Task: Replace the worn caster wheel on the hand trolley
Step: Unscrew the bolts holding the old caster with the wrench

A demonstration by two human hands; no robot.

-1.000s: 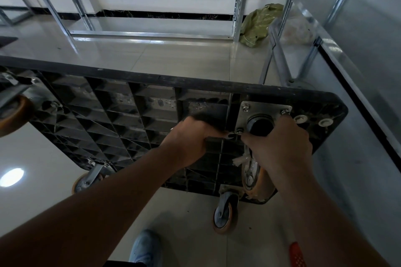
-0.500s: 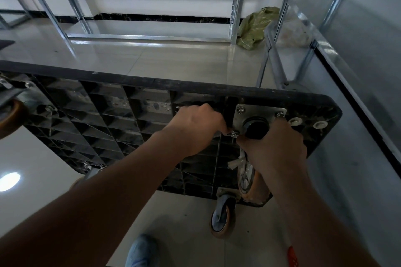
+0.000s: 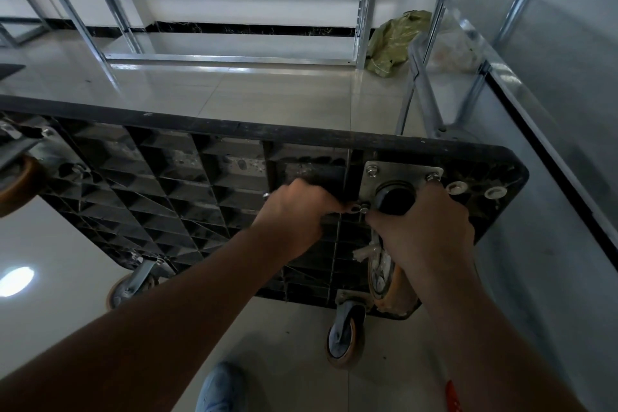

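Caster wheel (image 3: 384,281) seemingly near trolley (image 3: 234,134) edge

One upturned black ribbed plastic trolley deck (image 3: 140,177), four orange-tyred caster wheels (image 3: 344,341) in view.
Two bare hands (image 3: 294,211); three visible steel bolts (image 3: 370,171) on one square metal mounting plate (image 3: 401,174).

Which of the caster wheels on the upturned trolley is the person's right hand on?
The caster wheel under the silver mounting plate, at the trolley's right corner; the right hand covers it. The other three stand untouched.

The scene is being dimly lit; a lamp's glare is being reflected off the glossy floor (image 3: 234,97), and the edges are being bowed by wide-angle distortion.
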